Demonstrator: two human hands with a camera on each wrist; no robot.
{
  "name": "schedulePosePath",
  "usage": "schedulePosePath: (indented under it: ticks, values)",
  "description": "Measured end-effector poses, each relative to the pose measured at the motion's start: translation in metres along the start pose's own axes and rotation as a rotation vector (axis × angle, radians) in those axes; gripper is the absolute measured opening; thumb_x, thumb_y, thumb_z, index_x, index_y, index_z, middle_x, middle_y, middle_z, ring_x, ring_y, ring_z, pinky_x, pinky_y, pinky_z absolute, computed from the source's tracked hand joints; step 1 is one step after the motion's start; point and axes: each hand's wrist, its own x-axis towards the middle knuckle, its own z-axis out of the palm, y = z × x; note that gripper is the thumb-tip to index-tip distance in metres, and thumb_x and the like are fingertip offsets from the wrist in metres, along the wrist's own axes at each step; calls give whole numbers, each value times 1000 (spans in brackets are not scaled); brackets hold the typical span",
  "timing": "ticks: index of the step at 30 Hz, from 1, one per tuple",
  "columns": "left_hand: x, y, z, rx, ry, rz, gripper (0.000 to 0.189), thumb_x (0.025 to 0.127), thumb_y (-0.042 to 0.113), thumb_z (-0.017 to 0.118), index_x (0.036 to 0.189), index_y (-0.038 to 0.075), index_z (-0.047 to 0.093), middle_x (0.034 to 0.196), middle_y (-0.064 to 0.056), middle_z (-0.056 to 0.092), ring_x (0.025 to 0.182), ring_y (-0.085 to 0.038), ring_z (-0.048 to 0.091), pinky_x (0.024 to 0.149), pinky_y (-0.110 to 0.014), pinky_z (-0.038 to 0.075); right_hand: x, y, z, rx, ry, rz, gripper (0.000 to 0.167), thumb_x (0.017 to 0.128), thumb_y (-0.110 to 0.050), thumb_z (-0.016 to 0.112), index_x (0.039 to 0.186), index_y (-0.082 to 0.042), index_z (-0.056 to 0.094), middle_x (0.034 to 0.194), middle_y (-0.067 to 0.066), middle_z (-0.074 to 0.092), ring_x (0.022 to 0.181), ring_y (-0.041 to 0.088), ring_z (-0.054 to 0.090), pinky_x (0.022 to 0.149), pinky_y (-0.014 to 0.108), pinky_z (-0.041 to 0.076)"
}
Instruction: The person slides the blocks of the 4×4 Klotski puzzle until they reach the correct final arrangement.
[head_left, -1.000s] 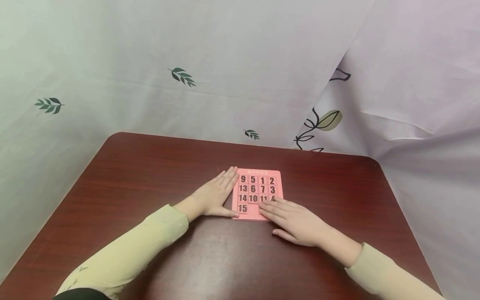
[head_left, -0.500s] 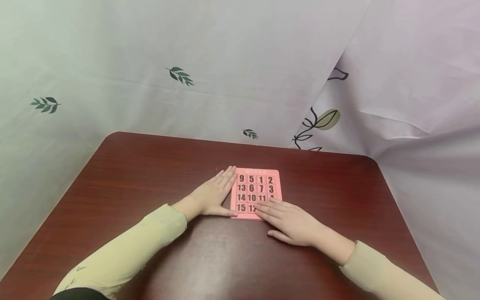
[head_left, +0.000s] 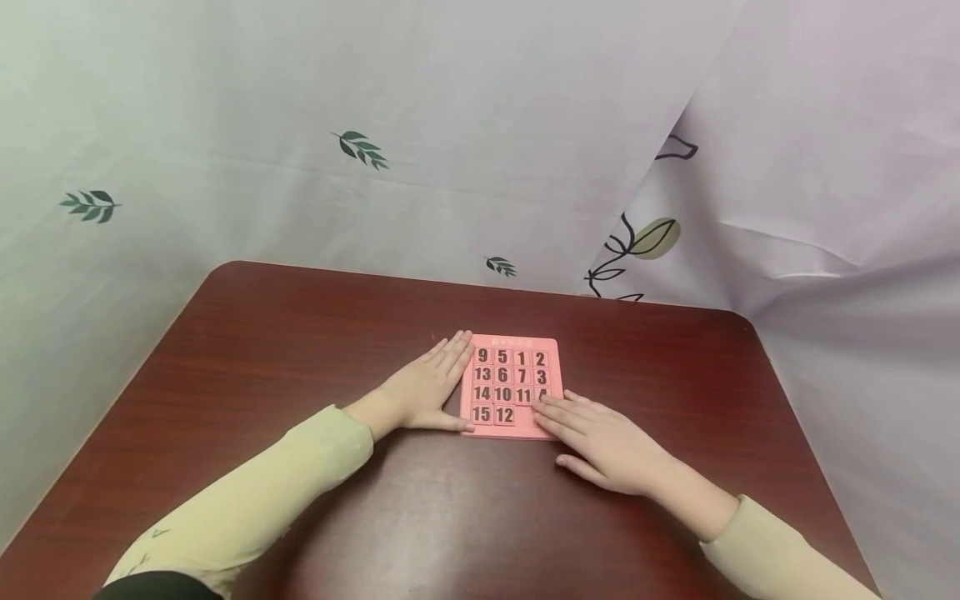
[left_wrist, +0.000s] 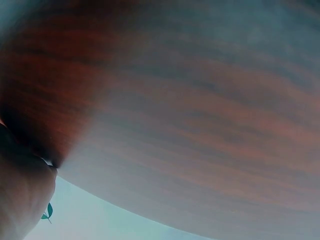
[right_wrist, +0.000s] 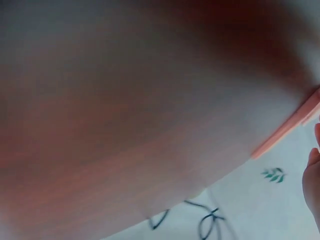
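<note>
Number puzzle (head_left: pixel 512 385): left hand (head_left: pixel 431 392) spread, touching; right hand (head_left: pixel 603 442) straight-fingered; neither grips; fingertips (head_left: pixel 543 408) overlapping tile 4 (head_left: pixel 542 392) could displace it.

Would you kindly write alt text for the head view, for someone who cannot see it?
A pink number puzzle lies on a red-brown table, a left hand spread along its left edge, a right hand reaching over its lower right. Leaf-print cloth hangs behind.
</note>
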Motion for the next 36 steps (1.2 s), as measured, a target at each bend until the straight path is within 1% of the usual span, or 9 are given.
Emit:
schedulePosePath:
  ticks: [5,9,14,16,18,23,29,36]
  values:
    - [0,-1,1,7,5,5,127,90,82,57,166,-10,14,176,-30,5,167,-40,9,137,-47,17,-20,5,2,1,31,2,61,101,-39,69,152,-7,58,160,7,57,147,26,55,127,42,37]
    - [0,-1,2,5,8,5,127,89,82,57,166,-10,15,176,-30,6,166,-40,10,137,-47,18,-25,6,4,14,46,-9,60,103,-39,67,153,-7,57,160,7,56,147,27,56,128,41,36]
    - [1,-2,2,9,4,3,127,89,82,57,166,-9,15,176,-30,5,166,-40,10,137,-47,17,-17,4,6,19,49,-25,62,102,-39,68,154,-7,56,161,8,55,147,27,55,122,47,43]
    - [1,-2,3,11,2,2,127,89,83,57,166,-9,15,176,-30,5,166,-40,9,137,-47,17,-12,3,6,18,38,-30,64,101,-40,69,154,-7,56,161,8,55,148,26,55,119,50,46]
    - [1,-2,3,9,2,1,127,89,83,57,166,-9,15,176,-30,4,166,-40,9,137,-47,17,-7,0,6,15,12,-25,65,100,-41,70,155,-7,55,162,8,54,150,25,53,120,50,46]
    - [2,-1,3,5,-2,-2,127,89,83,57,166,-9,14,176,-29,4,167,-39,9,137,-46,17,0,-3,4,14,-23,-12,67,99,-40,71,155,-8,55,163,8,53,151,24,51,123,48,45]
    - [1,0,1,9,-2,-4,127,89,83,57,166,-9,14,176,-29,4,167,-39,9,137,-46,17,1,1,1,17,-15,-10,67,98,-40,73,155,-8,55,162,7,54,151,24,52,123,48,42]
    - [1,0,1,16,1,3,127,90,82,57,166,-9,14,176,-29,5,166,-40,10,137,-47,18,2,13,1,18,-23,59,66,98,-39,73,154,-8,56,162,7,55,150,25,52,125,50,41]
